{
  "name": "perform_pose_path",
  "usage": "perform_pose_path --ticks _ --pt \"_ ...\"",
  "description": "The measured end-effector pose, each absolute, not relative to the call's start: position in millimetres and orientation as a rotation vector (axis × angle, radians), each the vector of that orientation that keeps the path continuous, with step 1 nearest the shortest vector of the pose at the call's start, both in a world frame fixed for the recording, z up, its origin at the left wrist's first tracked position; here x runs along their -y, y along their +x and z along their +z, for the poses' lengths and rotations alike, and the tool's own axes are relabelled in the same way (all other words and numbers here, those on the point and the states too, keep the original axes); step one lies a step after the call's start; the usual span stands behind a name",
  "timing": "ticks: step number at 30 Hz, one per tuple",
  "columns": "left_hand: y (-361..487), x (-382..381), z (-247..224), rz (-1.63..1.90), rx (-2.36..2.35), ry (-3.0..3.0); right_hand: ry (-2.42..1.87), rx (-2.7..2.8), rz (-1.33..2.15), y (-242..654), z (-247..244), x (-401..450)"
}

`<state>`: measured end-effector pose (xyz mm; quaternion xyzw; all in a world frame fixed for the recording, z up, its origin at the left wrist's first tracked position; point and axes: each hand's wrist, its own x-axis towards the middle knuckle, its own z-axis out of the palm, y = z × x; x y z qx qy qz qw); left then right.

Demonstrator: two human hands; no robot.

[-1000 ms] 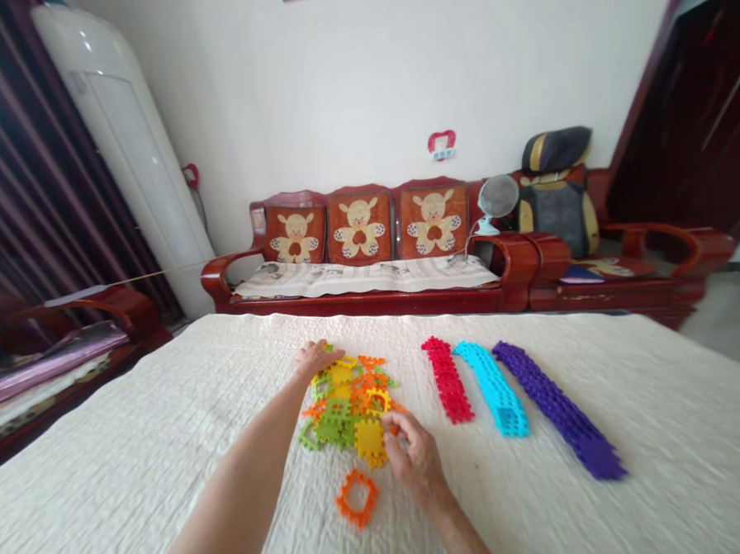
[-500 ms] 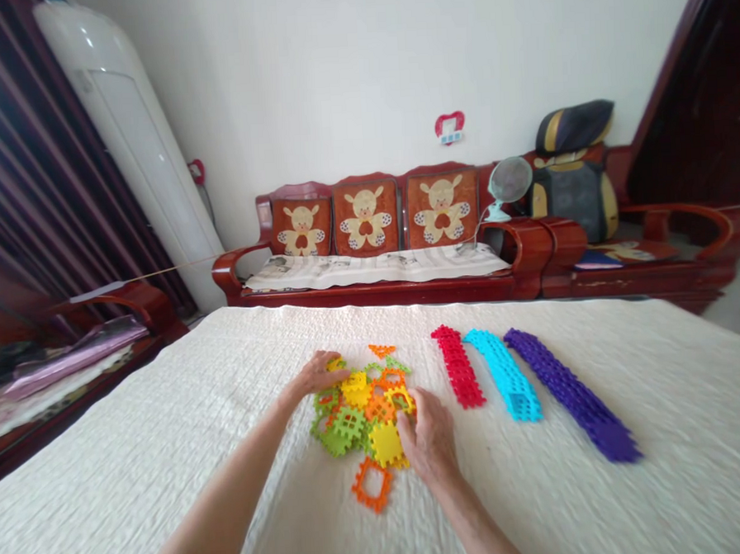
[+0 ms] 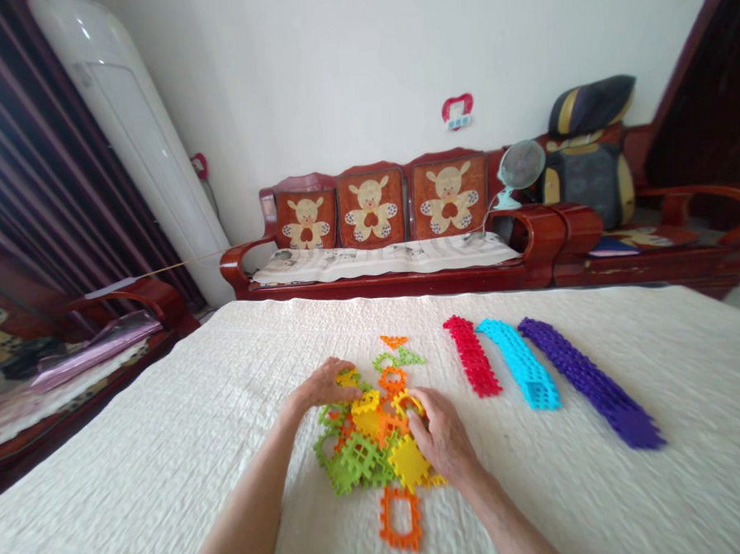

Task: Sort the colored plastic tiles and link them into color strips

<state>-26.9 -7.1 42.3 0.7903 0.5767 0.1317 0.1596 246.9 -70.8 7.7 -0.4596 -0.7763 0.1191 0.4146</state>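
Observation:
A loose pile of notched plastic building tiles in green, orange and yellow lies on the white cloth, among them a green lattice tile [image 3: 360, 457] and a solid yellow tile [image 3: 409, 463]. My left hand [image 3: 323, 384] is at the pile's far left, thumb and fingers closed around a small yellow tile [image 3: 349, 378]. On the right side, my right hand [image 3: 443, 433] pinches a yellow frame tile [image 3: 406, 402] at its edge. An orange frame tile [image 3: 400, 519] lies at the pile's near end. Beyond the pile are a green triangular tile [image 3: 407, 356] and an orange triangular tile [image 3: 394, 341].
Right of the pile lie a red row [image 3: 472, 356], a light blue row [image 3: 518, 364] and a purple row [image 3: 590, 383] of overlapping tiles. A wooden sofa [image 3: 383, 286] with bear cushions stands behind the cloth-covered surface [image 3: 195, 385]. A small fan [image 3: 521, 166] is at its right end.
The near part of the pile and the orange frame tile have slid toward me, leaving the far green and orange pieces more separate. The view has shifted slightly.

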Motion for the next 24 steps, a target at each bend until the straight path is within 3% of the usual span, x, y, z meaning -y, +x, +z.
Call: perform_pose_path --ticks 12,17,24 --pt "-21 14 55 0.383 -1.731 2.290 -1.049 1.812 0.522 247 16 72" --pt "29 -12 63 0.431 -1.618 2.413 -1.214 1.501 0.607 251 15 66" --pt "84 -58 54 0.354 -1.444 2.491 -1.211 1.484 0.668 253 18 67"
